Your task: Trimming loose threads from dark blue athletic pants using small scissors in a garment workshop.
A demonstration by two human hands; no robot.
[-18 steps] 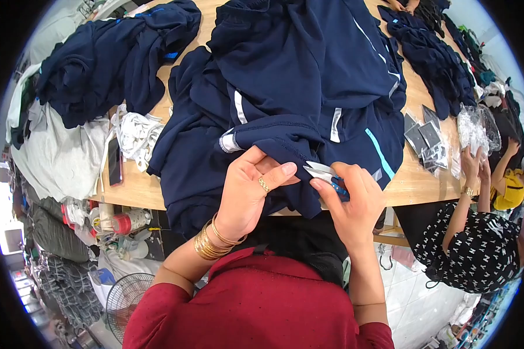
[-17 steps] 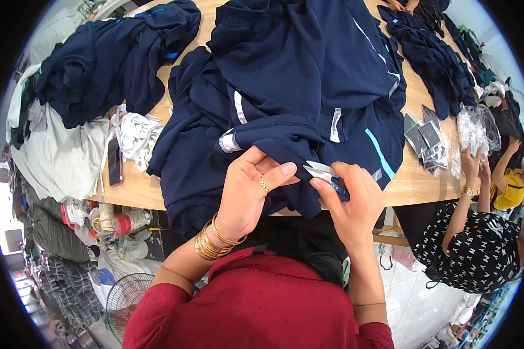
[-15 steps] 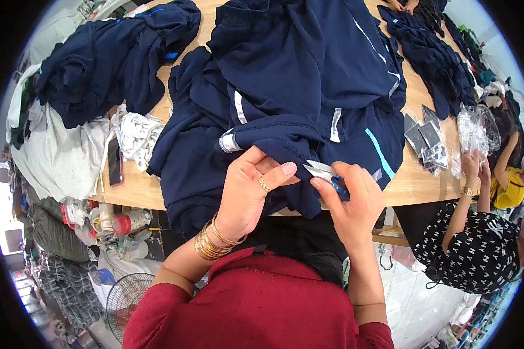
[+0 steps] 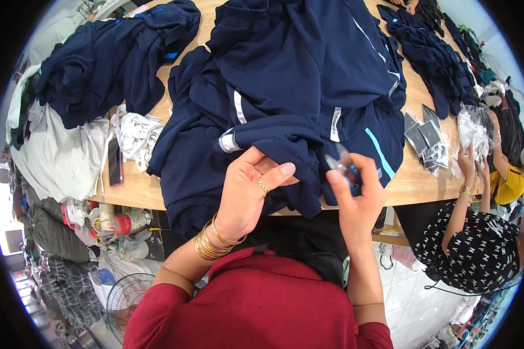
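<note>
meanwhile the left hand [image 4: 251, 192] pinched the folded hem of a navy garment [image 4: 285, 93] lying on the wooden table [image 4: 128, 189]; the right hand [image 4: 355, 198] gripped what looked like small thread snips [image 4: 339, 161], just beside that hem.

Navy garments [image 4: 297, 75] smother the wooden table [image 4: 416, 174]; bare strips remain at the near right (beside plastic packets [image 4: 428, 142]) and near left.
</note>
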